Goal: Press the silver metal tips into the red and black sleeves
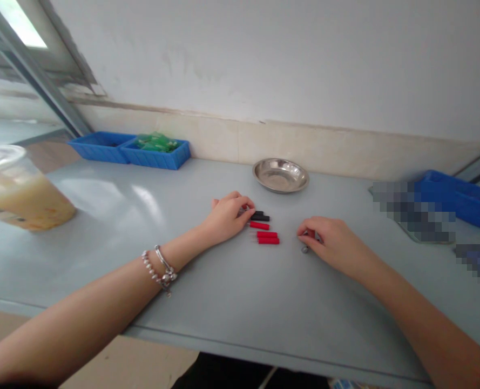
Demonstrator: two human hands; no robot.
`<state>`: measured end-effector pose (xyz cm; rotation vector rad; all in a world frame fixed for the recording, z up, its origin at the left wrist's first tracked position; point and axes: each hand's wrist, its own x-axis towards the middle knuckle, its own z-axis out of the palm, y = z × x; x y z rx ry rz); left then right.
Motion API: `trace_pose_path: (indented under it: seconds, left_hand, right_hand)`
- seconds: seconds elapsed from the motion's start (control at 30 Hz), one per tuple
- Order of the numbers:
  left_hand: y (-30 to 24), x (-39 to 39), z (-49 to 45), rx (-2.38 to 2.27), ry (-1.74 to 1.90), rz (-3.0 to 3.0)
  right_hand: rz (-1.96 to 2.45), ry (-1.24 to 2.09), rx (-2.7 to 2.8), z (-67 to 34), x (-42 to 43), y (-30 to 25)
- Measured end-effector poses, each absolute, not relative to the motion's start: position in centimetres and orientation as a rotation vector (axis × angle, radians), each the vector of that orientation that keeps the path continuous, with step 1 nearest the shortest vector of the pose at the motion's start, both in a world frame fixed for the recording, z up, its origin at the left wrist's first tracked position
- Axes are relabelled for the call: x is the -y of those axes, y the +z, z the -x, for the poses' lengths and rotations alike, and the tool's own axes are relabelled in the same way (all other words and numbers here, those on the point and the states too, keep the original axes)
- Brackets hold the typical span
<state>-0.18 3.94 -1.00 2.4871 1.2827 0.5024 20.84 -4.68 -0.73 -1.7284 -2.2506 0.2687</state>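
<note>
Several small red cylinders (pixel 267 241) with thin metal pins at their left ends lie in a short column on the grey table. Black cylinders (pixel 261 218) of the same sort lie just above them. At the left ends of the black ones, my left hand (pixel 227 217) has its thumb and fingertips closed; the pins there are hidden by the fingers. To the right of the red cylinders, my right hand (pixel 331 241) is in a pinch near the tabletop. A small round grey piece (pixel 305 249) shows below its fingertips; what the pinch holds is too small to make out.
A round steel dish (pixel 281 175) stands near the wall. Blue trays (pixel 155 156) are at the back left, one with green bags (pixel 156 142). A plastic cup (pixel 25 194) with a yellowish drink stands at left. Another blue tray (pixel 460 197) and blurred-out items are at right.
</note>
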Motion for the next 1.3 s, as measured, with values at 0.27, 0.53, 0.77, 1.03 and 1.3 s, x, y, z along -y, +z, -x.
trace_pose_path:
  seconds: [0.27,0.53,0.77,1.03,1.3]
  left_hand:
    - [-1.0,-3.9,0.2,-1.306,0.510,-2.490]
    - [-0.9,-3.9,0.3,-1.332,0.589,-2.518]
    - [0.7,-2.0,0.4,-0.934,0.529,-2.824]
    - [0.2,-1.5,0.4,-0.720,0.351,-2.923]
    - [0.2,-1.5,0.4,-0.710,0.315,-2.938]
  right_hand:
    - [1.726,0.264,2.238,-21.0,4.7,-0.9]
    - [1.649,0.192,2.169,-20.8,5.2,0.0]
    - [1.699,0.209,2.295,-20.4,6.5,1.0]
    - [1.789,0.339,2.403,-20.2,6.1,0.7]
    - [1.759,0.402,2.419,-20.3,5.8,0.4]
